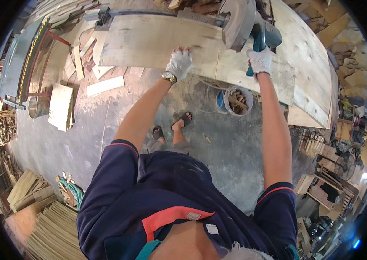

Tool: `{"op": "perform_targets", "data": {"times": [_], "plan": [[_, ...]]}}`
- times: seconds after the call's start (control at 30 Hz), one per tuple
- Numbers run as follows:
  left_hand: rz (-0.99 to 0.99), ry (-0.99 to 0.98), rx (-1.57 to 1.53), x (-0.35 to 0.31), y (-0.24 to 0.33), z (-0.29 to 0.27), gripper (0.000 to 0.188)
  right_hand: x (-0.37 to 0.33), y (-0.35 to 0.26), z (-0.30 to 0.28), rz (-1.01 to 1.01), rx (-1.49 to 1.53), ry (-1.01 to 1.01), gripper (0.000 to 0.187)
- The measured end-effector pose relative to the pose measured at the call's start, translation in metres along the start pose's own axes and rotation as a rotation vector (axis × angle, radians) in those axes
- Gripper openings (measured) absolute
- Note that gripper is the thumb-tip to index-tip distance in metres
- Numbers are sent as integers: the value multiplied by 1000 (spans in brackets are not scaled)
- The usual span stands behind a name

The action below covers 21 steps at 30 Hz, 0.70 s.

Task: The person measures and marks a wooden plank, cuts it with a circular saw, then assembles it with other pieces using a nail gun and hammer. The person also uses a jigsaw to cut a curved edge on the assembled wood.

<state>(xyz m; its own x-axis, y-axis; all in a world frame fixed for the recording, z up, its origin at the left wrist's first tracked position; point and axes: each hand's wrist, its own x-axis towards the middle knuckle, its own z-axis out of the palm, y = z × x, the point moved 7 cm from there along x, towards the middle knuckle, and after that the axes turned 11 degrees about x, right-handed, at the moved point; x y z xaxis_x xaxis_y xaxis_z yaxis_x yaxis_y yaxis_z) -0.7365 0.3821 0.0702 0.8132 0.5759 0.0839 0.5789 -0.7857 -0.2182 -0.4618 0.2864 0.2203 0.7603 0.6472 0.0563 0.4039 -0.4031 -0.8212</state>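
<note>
A pale plywood board (149, 41) lies lengthwise across the workbench, its front edge toward me. My left hand (179, 63), in a white knit glove with bare fingertips, rests on the board near that edge, its fingers stretched forward. To the right, my gloved right hand (259, 61) is closed around the teal handle of a mitre saw (238, 24). The saw's grey guard stands over the board and hides the blade. A thin line (217, 60) crosses the board just left of the saw.
Larger plywood sheets (304, 56) lie to the right. Below the bench stands a white bucket (239, 102) of wood scraps. Offcuts (105, 86) litter the floor at left, near leaning boards (60, 106). A fan (343, 165) and stacked wood stand at right.
</note>
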Motion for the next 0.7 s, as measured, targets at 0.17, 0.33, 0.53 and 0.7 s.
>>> {"op": "perform_targets", "data": {"times": [0.17,0.33,0.53,0.7], "plan": [[-18,-57,-17,5,3,23,52,3,14,-2,57,-14,-4,44],[-94,22,-191,15,-3,40,64,-5,10,1,58,-68,52,44],[-253,-7,-456,15,-8,29,63,-14,25,8,68,57,48,36],[-69,-95,-258,13,1,38,56,-12,32,11,4,33,76,34]]}}
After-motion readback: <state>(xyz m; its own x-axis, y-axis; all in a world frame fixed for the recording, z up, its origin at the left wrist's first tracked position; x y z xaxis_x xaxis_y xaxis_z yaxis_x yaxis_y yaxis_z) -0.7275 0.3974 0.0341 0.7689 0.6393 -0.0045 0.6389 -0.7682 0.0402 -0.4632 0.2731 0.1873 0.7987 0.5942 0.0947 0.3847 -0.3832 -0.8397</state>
